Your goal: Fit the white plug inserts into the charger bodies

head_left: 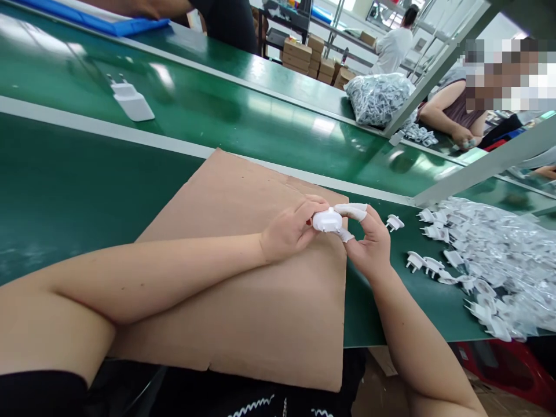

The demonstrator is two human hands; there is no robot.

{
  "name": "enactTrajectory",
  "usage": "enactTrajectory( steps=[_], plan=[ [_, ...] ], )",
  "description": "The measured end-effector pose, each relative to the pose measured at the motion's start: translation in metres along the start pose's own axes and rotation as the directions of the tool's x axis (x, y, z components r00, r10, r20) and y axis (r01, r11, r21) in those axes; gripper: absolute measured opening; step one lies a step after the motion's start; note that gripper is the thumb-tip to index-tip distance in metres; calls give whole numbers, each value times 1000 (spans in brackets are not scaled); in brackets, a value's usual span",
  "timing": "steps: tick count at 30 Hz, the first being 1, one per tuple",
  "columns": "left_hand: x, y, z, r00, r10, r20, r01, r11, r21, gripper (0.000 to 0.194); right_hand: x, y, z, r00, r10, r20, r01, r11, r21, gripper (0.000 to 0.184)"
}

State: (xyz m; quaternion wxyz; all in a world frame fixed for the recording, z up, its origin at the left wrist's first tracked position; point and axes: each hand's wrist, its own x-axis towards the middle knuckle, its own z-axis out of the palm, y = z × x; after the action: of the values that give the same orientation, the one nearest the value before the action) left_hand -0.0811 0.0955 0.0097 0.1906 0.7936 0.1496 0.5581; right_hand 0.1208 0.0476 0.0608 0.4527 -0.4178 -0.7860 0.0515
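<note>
Cardboard sheet lies before me. Over its right edge, my left hand and right hand pinch one white plug piece. Loose plug pieces lie rightward; beyond, a white charger rests on green surface.

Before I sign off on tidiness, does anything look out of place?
The cardboard sheet juts past the near edge of the bench, and white plug pieces lie loose outside the plastic bag at right, perhaps spilled.
</note>
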Motion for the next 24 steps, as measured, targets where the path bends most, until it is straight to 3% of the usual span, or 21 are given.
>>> enactTrajectory(
  steps=[4, 11, 15, 19, 24],
  plan=[
    [0, -2, 0, 993, 112, -31, -112, 994, 7, 38, -1, -6, 0, 991, -108, -78, 107, 994, -27, 37],
    [4, 11, -7, 991, 134, 8, -133, 989, -68, 44, -4, -14, -5, 995, -93, -32, 95, 992, 77, 36],
    [8, 22, -21, 990, 28, 139, 7, 969, -248, 41, -4, -19, -9, 990, -136, -39, 137, 990, 35, 39],
    [11, 28, -28, 973, -102, 205, 167, 928, -334, 35, -5, -22, -12, 986, -166, -29, 166, 986, -10, 40],
    [18, 32, -29, 926, -169, 337, 311, 849, -427, 37, -4, -26, -19, 978, -207, 1, 207, 975, -77, 43]
  ],
)
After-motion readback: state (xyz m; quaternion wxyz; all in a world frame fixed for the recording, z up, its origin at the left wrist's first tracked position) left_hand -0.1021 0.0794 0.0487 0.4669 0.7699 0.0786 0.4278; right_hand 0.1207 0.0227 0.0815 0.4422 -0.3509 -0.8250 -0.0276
